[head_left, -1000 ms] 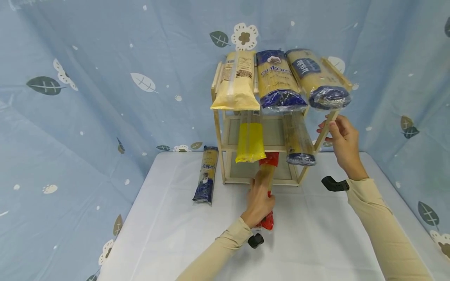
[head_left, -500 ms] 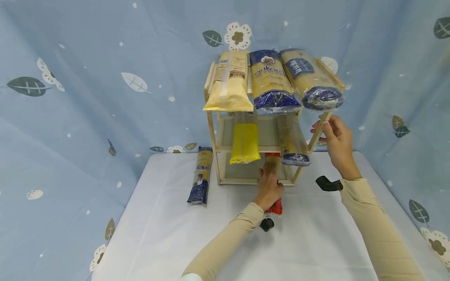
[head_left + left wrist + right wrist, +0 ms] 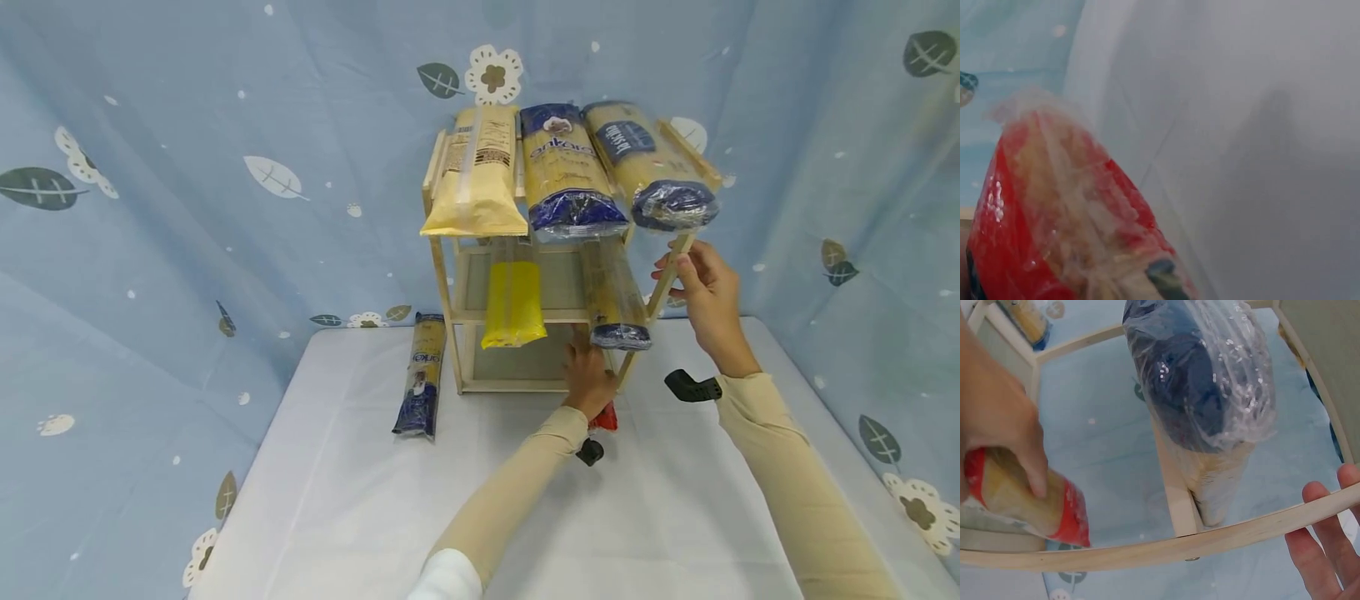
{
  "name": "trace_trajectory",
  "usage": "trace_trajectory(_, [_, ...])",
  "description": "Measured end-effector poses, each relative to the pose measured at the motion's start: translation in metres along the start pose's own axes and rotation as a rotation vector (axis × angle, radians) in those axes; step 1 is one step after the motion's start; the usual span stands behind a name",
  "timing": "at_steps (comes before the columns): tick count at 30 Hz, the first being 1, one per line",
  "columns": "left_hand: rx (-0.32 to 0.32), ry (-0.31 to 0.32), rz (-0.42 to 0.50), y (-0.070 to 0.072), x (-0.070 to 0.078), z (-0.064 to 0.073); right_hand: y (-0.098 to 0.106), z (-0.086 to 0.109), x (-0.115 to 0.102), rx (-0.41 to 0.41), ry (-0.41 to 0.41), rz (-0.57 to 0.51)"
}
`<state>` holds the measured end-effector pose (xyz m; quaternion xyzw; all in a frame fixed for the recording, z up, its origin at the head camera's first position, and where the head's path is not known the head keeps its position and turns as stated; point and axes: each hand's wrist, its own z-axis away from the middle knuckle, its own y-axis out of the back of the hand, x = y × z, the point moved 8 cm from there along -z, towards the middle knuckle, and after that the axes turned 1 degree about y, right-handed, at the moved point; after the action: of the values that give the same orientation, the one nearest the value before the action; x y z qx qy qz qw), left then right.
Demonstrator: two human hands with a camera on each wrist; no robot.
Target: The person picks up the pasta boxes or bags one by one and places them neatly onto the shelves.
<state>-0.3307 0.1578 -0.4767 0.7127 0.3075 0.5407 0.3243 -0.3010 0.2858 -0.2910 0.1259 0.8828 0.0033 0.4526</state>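
Note:
My left hand [image 3: 590, 379] grips a red-ended packet of spaghetti [image 3: 606, 417] at the front right of the wooden rack's bottom shelf [image 3: 517, 386]. In the head view the hand and the middle shelf hide most of that packet. The right wrist view shows the thumb and fingers round the packet's pale middle, with its red end [image 3: 1074, 515] pointing into the rack. My right hand [image 3: 712, 300] holds the rack's right front post [image 3: 670, 275], thumb on one side and fingers on the other. In the left wrist view the near end of the packet [image 3: 1054, 200] fills the lower left.
Three pasta packets lie on top, including a blue-banded one [image 3: 573, 167]. A yellow packet [image 3: 513, 304] and a blue-ended packet [image 3: 618, 300] jut out from the middle shelf. Another blue-ended packet [image 3: 420, 379] lies on the white table left of the rack.
My left hand has moved forward and to the right, carrying the red-ended spaghetti packet further into the bottom level. The right hand keeps its hold on the post. The head view has shifted slightly.

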Motion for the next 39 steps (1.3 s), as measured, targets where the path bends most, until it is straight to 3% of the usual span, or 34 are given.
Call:
trace_trajectory(7, [0.022, 0.061, -0.032, -0.02, -0.009, -0.01, 0.005, -0.003, 0.017, 0.001, -0.018, 0.004])
trace_trajectory(14, [0.072, 0.049, 0.031, -0.021, -0.005, -0.017, 0.001, -0.004, -0.005, -0.016, -0.011, 0.08])
trace_trajectory(17, [0.102, 0.045, 0.083, -0.021, -0.004, -0.017, 0.002, -0.004, -0.004, -0.009, -0.012, 0.045])
trace_trajectory(20, [0.067, 0.078, 0.151, -0.023, -0.006, -0.017, 0.0, -0.002, -0.008, -0.013, -0.003, 0.019])
trace_trajectory(23, [0.007, 0.116, 0.163, -0.028, -0.009, -0.016, -0.001, 0.0, -0.008, -0.019, -0.003, 0.019])
trace_trajectory(26, [-0.021, 0.122, 0.088, -0.029, -0.009, -0.014, -0.004, 0.001, -0.007, -0.024, -0.014, 0.007])
trace_trajectory(31, [-0.011, 0.067, -0.055, -0.028, -0.006, -0.014, -0.004, 0.0, -0.007, -0.022, -0.014, 0.0])
trace_trajectory(39, [-0.04, 0.013, -0.061, -0.024, -0.005, -0.006, -0.004, 0.001, -0.006, -0.028, -0.016, -0.045])
